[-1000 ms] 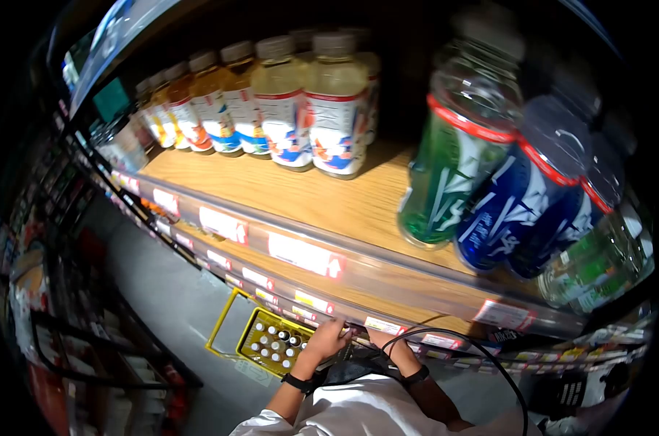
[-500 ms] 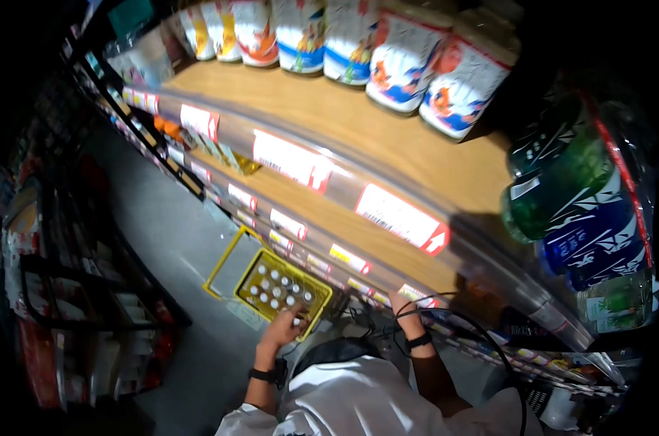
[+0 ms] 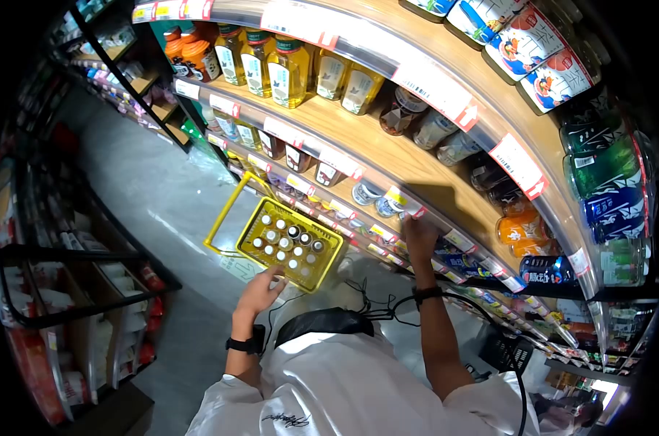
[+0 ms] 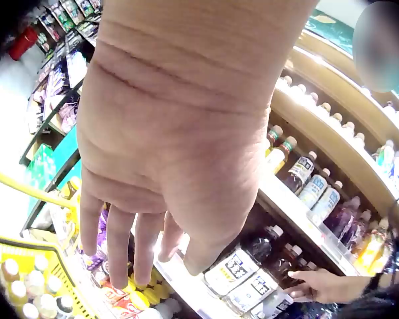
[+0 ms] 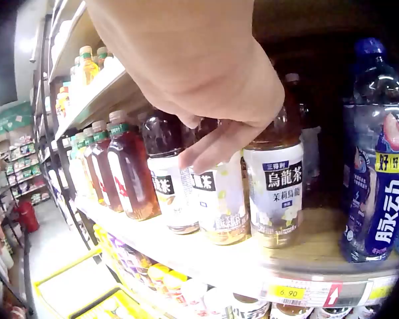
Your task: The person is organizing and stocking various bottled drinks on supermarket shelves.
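Note:
My left hand (image 3: 260,291) hangs beside the yellow basket (image 3: 337,261) in the head view, holding nothing. Its fingers (image 4: 120,246) point down, loosely extended, in the left wrist view. At the shelf, my right hand (image 3: 420,236) reaches in among the drinks. The right wrist view has this hand (image 5: 199,73) over an oolong tea bottle (image 5: 223,206) with a white label, fingers curled round its upper part; the cap is hidden. Another oolong tea bottle (image 5: 276,193) stands to its right, and one (image 5: 173,199) to its left. All three are upright.
White-capped bottles (image 3: 282,243) fill part of the basket on the floor. Dark tea bottles (image 5: 130,173) stand left of the oolong tea, a blue bottle (image 5: 379,173) to the right. A price rail (image 5: 319,286) edges the shelf. A black cable (image 3: 482,309) crosses my right arm.
The head view has tilted down to lower shelves. My left hand has moved away from the basket, down and left. My right hand has moved up to the shelf bottles.

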Motion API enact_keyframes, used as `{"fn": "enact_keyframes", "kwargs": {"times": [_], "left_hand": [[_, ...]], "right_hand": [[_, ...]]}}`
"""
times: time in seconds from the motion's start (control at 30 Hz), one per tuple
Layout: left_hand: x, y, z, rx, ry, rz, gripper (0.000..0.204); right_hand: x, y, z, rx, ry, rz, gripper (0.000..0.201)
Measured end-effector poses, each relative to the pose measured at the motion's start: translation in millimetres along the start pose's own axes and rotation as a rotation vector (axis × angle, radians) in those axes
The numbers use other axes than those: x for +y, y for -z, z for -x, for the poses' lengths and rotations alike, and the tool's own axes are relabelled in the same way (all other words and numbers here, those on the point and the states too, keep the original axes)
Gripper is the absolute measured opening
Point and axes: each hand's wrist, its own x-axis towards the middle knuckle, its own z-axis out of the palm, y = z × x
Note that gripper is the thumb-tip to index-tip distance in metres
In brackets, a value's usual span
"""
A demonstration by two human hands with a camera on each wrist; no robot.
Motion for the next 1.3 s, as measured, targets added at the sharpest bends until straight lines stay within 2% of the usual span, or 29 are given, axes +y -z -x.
{"fn": "enact_keyframes", "kwargs": {"times": [0.03, 0.1, 0.13, 0.17, 0.23, 0.27, 0.33, 0.37, 0.43, 0.47, 0.5, 0.57, 0.6, 0.67, 0.7, 0.77, 0.93, 1.0, 1.03, 1.1, 1.13, 1.17, 1.23, 1.3], "left_hand": [[-6.7, 9.0, 5.2, 0.013, 0.013, -0.017, 0.038], [-18.9, 27.0, 12.1, 0.010, -0.015, -0.019, 0.038], [-25.1, 35.0, 15.1, 0.013, 0.010, -0.023, 0.038], [-31.3, 43.1, 18.7, 0.014, 0.036, -0.028, 0.037], [-37.7, 60.3, 17.5, 0.010, 0.037, -0.051, 0.038], [-39.9, 69.7, 16.3, 0.020, 0.035, -0.070, 0.039], [-49.0, 80.0, 13.6, 0.039, 0.005, -0.073, 0.038], [-53.7, 83.5, 9.0, 0.031, -0.009, -0.091, 0.038], [-62.0, 86.9, 2.2, 0.024, -0.091, -0.021, 0.038], [-55.6, 91.7, 2.7, 0.008, -0.097, -0.038, 0.038], [-39.8, 91.1, 0.2, -0.022, -0.080, -0.047, 0.037], [-28.8, 89.1, -5.5, -0.058, -0.073, -0.063, 0.037], [-31.2, 84.2, -9.1, -0.086, -0.108, -0.071, 0.036], [-26.4, 78.2, -14.1, -0.152, -0.118, -0.067, 0.033], [-24.6, 74.4, -17.8, -0.154, -0.123, -0.067, 0.033], [-24.5, 69.4, -21.4, -0.176, -0.152, -0.085, 0.032], [-39.9, 61.0, -32.7, -0.186, -0.206, -0.036, 0.032], [-37.9, 58.6, -29.2, -0.165, -0.226, -0.014, 0.033], [-33.2, 60.2, -27.4, -0.184, -0.202, -0.038, 0.033], [-26.4, 60.4, -24.4, -0.197, -0.163, -0.053, 0.033], [-24.3, 59.2, -22.6, -0.204, -0.188, -0.052, 0.034], [-21.4, 57.8, -23.1, -0.211, -0.219, -0.053, 0.034], [-11.1, 53.8, -14.8, -0.219, -0.178, -0.060, 0.036], [-13.0, 45.5, -12.9, -0.243, -0.196, -0.058, 0.037]], "right_hand": [[14.9, -8.7, -4.7, 0.009, -0.005, -0.004, 0.032], [50.7, -25.9, -22.4, 0.154, 0.205, 0.023, 0.027], [46.0, -36.2, -26.5, 0.201, 0.320, -0.116, 0.025], [43.1, -41.5, -28.4, 0.223, 0.317, -0.124, 0.025], [45.5, -52.3, -36.3, 0.314, 0.482, 0.468, 0.027], [42.4, -51.2, -42.9, 0.334, 0.472, 0.459, 0.027], [35.8, -37.3, -58.5, -0.223, -0.061, -0.018, 0.039], [44.9, -37.7, -65.8, -0.206, -0.066, -0.034, 0.039], [103.0, -48.2, -86.6, -0.218, 0.035, 0.122, 0.047], [81.2, -42.4, -79.4, -0.162, 0.042, 0.224, 0.049], [49.0, -30.5, -63.6, -0.180, -0.028, 0.300, 0.076], [19.3, -32.1, -41.2, 0.006, 0.151, 0.458, 0.047], [3.8, -30.2, -27.1, 0.021, 0.149, 0.456, 0.047], [-17.9, -31.2, 7.1, 0.271, 0.095, 0.148, 0.055], [-18.9, -32.8, 14.8, 0.276, 0.095, 0.150, 0.055], [-19.4, -35.8, 30.8, 0.512, 0.356, 0.171, 0.070], [-39.1, -27.3, 45.1, 0.442, 0.259, 0.137, 0.068], [-44.4, -24.6, 47.1, 0.260, -0.031, -0.085, 0.066], [-42.1, -25.1, 48.2, 0.254, -0.032, -0.080, 0.066], [-34.2, -30.5, 50.4, 0.367, 0.080, -0.032, 0.066], [-27.2, -30.4, 50.1, 0.353, 0.237, -0.071, 0.068], [-19.4, -28.9, 52.4, 0.343, 0.237, -0.068, 0.068], [-15.2, -24.7, 57.7, 0.086, -0.098, -0.170, 0.070], [-12.4, -22.1, 58.6, 0.044, -0.119, -0.205, 0.072]]}}
